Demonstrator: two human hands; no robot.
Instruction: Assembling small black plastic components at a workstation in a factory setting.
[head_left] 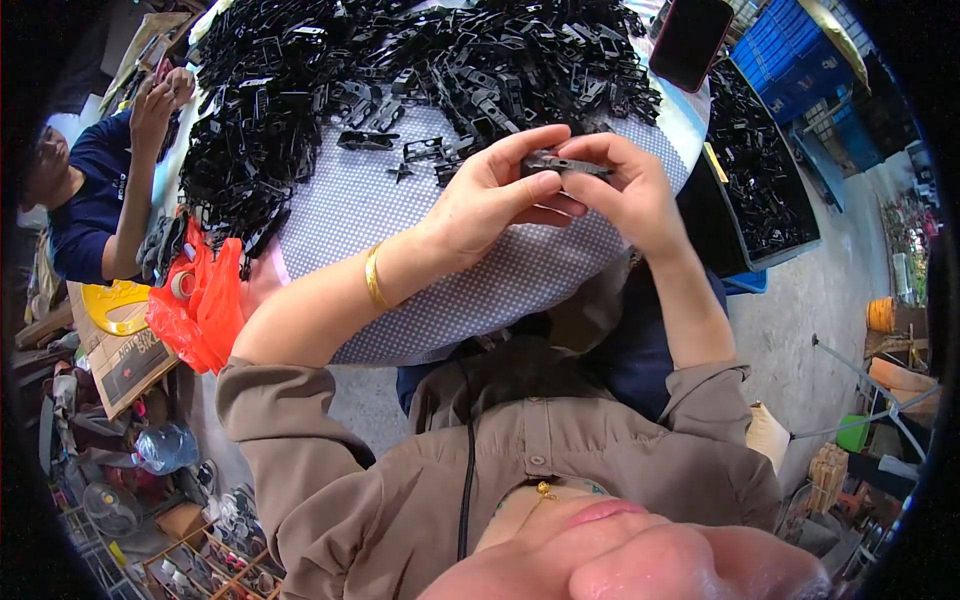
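Between my two hands is a small black plastic part (570,165), held above the near side of the table. My left hand (500,190), with a gold bangle on its wrist, closes on the part's left end with thumb and fingers. At the other end my right hand (632,190) pinches it, the thumb near my left thumb. Fingers cover much of the part, so its full shape is hidden. Just beyond my hands, several loose black plastic parts (368,140) lie on the dotted tablecloth (370,215), in front of a large heap of similar black parts (480,75).
A phone (691,42) lies at the table's far right. Beside the table stands a black bin (765,170) of parts, near blue crates (790,55). At left are a red plastic bag (205,310) and another person (95,195) with raised hands.
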